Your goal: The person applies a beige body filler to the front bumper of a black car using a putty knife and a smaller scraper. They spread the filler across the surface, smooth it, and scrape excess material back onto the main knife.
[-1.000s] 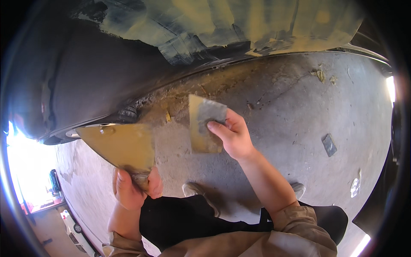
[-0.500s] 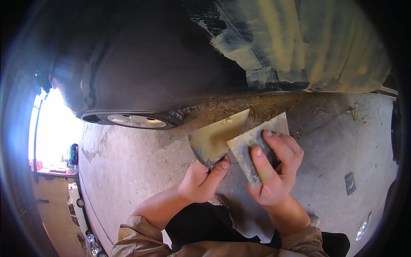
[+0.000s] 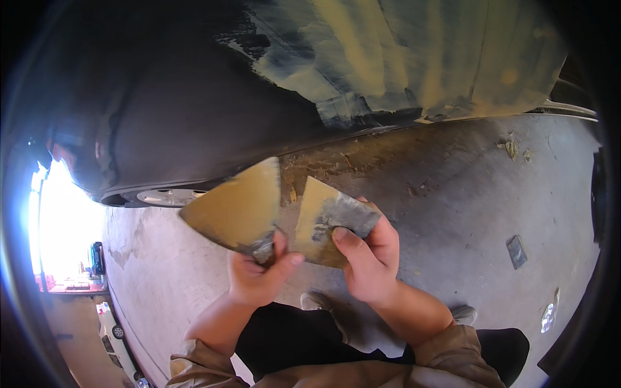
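My left hand point(image 3: 259, 278) grips a wide triangular putty knife point(image 3: 236, 200) by its short handle; its blade is coated in yellow-tan filler. Just to the right, my right hand point(image 3: 369, 265) pinches a flat rectangular spreader point(image 3: 330, 213), yellow and grey with smears, thumb on the face. The two blades are held apart side by side in front of a dark car body panel point(image 3: 162, 90), whose upper right part carries streaky yellow filler point(image 3: 414, 52).
A car wheel point(image 3: 162, 198) sits under the panel. The concrete floor point(image 3: 446, 194) has a small grey plate point(image 3: 517, 252) and scraps point(image 3: 511, 149). My shoes point(image 3: 320, 307) are below. At left are a bright doorway point(image 3: 65, 220) and a white car point(image 3: 113, 336).
The two blades came together half a second ago, the spreader over the knife; now they are apart, with the knife turned face up. The view has shifted between frames.
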Demonstrator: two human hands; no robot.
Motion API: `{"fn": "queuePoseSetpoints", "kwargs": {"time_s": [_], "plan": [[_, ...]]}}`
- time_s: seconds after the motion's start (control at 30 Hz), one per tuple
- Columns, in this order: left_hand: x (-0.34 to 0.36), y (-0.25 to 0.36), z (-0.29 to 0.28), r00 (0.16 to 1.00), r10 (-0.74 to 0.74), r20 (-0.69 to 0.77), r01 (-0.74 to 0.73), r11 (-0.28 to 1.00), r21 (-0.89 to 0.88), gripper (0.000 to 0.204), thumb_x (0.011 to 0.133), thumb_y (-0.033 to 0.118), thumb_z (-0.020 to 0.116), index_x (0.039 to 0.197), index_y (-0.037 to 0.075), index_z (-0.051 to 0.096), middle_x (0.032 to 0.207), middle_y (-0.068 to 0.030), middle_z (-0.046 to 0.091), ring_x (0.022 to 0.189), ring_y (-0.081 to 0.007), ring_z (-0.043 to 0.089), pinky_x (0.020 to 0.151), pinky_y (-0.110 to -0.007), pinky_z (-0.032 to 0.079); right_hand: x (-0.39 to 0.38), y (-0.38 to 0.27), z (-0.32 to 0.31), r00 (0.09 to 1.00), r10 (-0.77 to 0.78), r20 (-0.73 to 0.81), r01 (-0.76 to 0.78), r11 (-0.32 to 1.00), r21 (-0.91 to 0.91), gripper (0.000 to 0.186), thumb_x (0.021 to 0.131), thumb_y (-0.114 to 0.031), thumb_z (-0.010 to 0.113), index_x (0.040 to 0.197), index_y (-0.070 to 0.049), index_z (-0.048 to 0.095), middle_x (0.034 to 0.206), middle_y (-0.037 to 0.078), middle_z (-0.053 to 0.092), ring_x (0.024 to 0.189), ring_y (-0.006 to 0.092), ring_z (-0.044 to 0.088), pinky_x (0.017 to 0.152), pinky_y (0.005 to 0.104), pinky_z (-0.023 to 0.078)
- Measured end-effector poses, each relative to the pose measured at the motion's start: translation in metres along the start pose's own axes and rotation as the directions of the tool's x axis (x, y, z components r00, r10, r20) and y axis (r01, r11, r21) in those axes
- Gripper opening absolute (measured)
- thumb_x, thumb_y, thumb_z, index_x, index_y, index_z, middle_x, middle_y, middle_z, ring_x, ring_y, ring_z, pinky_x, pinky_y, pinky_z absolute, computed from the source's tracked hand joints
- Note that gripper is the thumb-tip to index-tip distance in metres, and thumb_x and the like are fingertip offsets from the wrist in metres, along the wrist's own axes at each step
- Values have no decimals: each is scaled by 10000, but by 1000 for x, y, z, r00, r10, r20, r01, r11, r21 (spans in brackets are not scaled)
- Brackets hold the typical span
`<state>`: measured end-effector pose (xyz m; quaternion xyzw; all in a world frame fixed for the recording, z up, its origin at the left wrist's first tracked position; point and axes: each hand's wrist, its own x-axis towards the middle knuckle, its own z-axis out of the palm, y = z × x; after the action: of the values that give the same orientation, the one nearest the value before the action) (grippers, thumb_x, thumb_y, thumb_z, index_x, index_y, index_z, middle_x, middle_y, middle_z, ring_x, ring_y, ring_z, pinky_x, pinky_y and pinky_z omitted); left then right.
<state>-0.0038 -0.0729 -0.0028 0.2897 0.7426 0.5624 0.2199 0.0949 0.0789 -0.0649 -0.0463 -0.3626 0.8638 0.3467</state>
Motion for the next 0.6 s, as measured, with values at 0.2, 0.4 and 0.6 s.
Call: {"fn": "queuePoseSetpoints", "kwargs": {"time_s": [0.2, 0.4, 0.6], "plan": [[-4, 4, -14, 999, -49, 17, 51, 988, -143, 253, 877, -41, 795, 1050, 26, 623, 966, -15, 646, 853, -105, 599, 781, -269, 493, 8, 7, -5, 971, 38, 235, -56, 996, 70, 251, 1021, 21, 578, 1266, 36, 632, 1211, 77, 645, 1094, 155, 621, 944, 300, 483], [-16, -11, -34, 992, -51, -112, 19, 964, -265, 515, 855, 143, 867, 1267, -17, 603, 1207, -82, 681, 1084, -176, 655, 943, -345, 528, 60, 62, -25, 773, -631, -60, 459, 623, -633, 795, 1032, -486, 535, 1588, 35, 306, 1601, 302, 299, 1500, 436, 233, 1209, 554, 173], [-29, -4, -40, 970, -141, -198, 89, 965, -248, 981, 737, 345, 963, 1481, -53, 462, 1372, -132, 631, 1220, -249, 654, 1042, -383, 524, 150, 115, -61, 397, -832, 388, 348, -254, -902, 985, 1016, -638, 470, 1673, 2, 111, 1706, 356, 47, 1574, 575, -32, 1229, 709, -22]]}}
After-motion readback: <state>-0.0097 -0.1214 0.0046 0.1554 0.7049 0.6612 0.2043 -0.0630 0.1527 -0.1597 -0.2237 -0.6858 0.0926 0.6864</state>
